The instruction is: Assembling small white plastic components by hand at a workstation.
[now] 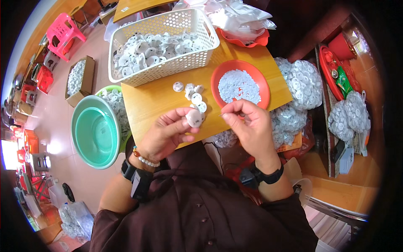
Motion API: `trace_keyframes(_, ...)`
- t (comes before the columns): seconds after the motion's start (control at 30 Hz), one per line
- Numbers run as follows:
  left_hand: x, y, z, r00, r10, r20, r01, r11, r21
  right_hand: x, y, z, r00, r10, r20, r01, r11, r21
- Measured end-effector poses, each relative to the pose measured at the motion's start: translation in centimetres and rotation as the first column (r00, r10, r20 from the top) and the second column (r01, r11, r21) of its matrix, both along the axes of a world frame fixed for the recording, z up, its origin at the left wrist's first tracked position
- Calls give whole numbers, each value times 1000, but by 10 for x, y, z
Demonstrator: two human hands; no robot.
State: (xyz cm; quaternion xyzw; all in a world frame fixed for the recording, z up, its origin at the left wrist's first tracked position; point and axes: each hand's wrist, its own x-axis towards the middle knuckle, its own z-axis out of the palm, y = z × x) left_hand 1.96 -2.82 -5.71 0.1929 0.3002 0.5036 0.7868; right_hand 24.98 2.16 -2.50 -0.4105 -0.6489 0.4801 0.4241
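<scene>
Between the thumb and fingers of my left hand is a white round plastic part, its flat face turned up. My right hand is closed in a pinch on a small thin piece, mostly hidden by the fingertips. Just beyond it stands an orange-red bowl holding many small pale flat pieces. Several loose white round parts lie on the wooden table beyond my left hand, and another white disc lies apart from them.
A white perforated basket full of white parts stands at the table's back. Left of the table are a teal basin, a green tub and a cardboard box. Bagged white parts crowd the right side.
</scene>
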Motion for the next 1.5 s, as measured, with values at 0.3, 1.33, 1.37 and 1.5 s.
trace_keyframes(0.3, 20, -15, 8, 990, -77, 121, 71, 996, 49, -13, -19, 32, 979, 15, 205, -87, 934, 346)
trace_keyframes(1.33, 31, -18, 16, 969, 103, -222, -71, 986, 147, -15, -26, 31, 980, 16, 197, -33, 996, 82)
trace_keyframes(1.37, 30, -18, 17, 969, 105, -223, -73, 986, 147, -13, -24, 32, 961, 23, 274, -65, 987, 146)
trace_keyframes(1.5, 31, -17, 17, 963, 106, -249, -68, 985, 160, -14, -22, 26, 954, 17, 300, -105, 954, 281)
